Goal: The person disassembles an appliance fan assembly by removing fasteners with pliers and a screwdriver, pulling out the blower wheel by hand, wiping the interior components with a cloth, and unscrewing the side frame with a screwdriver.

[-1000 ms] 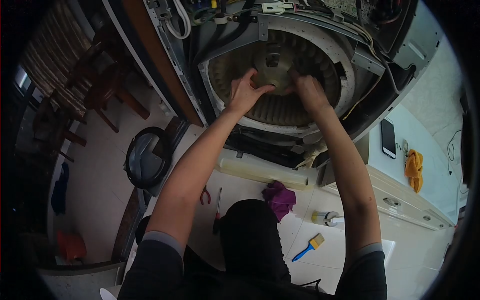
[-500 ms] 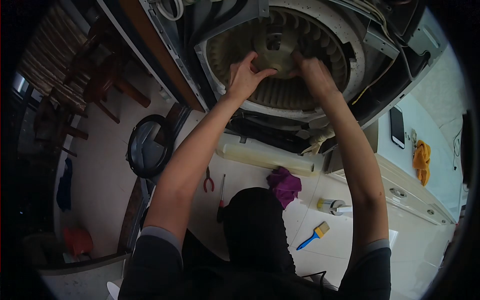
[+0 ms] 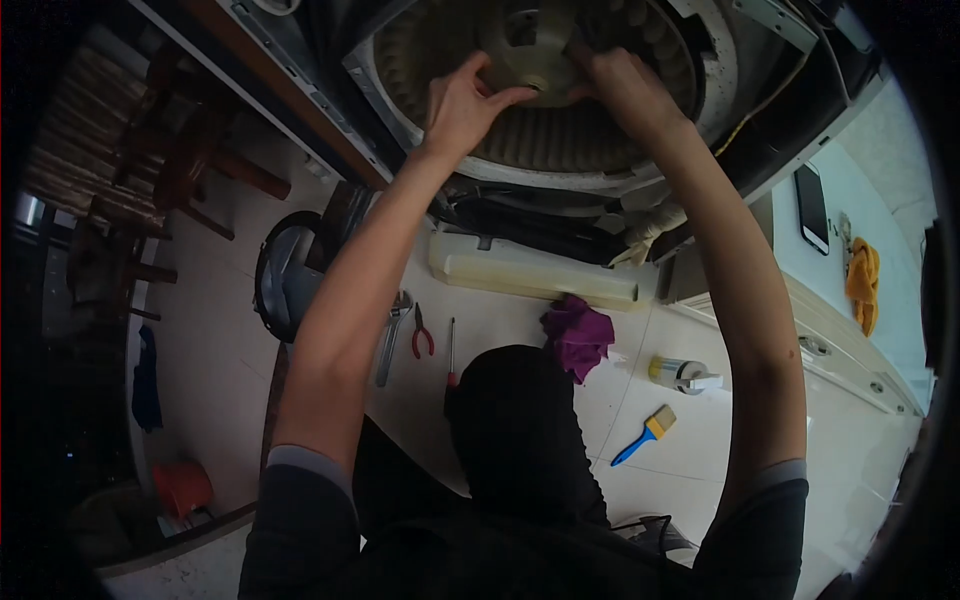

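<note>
View dipped, hub contact unchanged: my left hand [image 3: 460, 112] half-open, thumb against fan hub [image 3: 538, 55]; right hand [image 3: 628, 90] opposite, grip closure hidden.

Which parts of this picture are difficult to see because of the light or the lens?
Head view: the corners fall to black, and the lens bends the white cabinet into a curve; the wooden stool at the left edge sinks into gloom; shade inside the blower wheel obscures the fingertips of the right hand.

Blue-and-yellow brush [image 3: 645, 434], purple cloth [image 3: 579, 338]
</note>
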`<state>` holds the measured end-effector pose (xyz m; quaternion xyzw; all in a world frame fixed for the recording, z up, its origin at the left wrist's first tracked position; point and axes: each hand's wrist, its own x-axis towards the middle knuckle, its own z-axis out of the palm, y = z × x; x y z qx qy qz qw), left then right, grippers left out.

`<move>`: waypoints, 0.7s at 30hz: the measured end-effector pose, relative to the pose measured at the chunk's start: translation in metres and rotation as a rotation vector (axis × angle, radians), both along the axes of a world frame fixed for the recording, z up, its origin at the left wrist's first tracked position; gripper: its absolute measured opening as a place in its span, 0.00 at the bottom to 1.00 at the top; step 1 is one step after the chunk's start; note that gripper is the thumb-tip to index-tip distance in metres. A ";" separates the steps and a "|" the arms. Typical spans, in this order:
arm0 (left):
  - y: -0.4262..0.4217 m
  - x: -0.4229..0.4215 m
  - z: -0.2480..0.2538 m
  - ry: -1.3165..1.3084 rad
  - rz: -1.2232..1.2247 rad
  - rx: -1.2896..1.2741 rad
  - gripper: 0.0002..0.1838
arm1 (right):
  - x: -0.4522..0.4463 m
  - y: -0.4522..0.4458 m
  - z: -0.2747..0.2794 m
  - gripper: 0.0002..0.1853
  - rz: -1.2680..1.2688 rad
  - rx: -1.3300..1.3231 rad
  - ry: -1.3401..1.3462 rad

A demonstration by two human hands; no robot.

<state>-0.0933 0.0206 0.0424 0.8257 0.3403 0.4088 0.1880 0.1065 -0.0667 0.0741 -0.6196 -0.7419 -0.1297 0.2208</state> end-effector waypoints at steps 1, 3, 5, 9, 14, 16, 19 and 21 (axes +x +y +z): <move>0.002 -0.001 0.000 -0.004 -0.014 -0.009 0.30 | -0.001 0.002 0.003 0.14 -0.022 -0.045 -0.025; 0.005 0.000 0.000 0.034 0.019 -0.004 0.30 | 0.001 0.008 0.003 0.13 0.000 -0.056 -0.011; 0.010 0.003 0.005 0.036 -0.006 0.006 0.29 | 0.010 0.012 0.004 0.12 0.025 -0.065 -0.001; 0.006 0.003 0.015 0.090 0.017 0.027 0.30 | 0.025 0.023 -0.006 0.12 0.118 0.073 -0.095; -0.002 0.000 0.014 0.092 -0.011 0.048 0.29 | 0.023 0.018 -0.013 0.15 0.098 0.026 -0.073; -0.006 -0.002 0.012 0.058 -0.035 0.051 0.29 | 0.023 0.015 -0.020 0.15 0.170 0.115 -0.060; -0.006 -0.003 0.007 0.085 0.021 0.057 0.29 | 0.016 0.001 -0.020 0.04 0.123 0.155 -0.048; -0.008 -0.005 0.006 0.032 -0.049 0.028 0.27 | 0.011 -0.007 -0.023 0.04 0.129 0.239 -0.076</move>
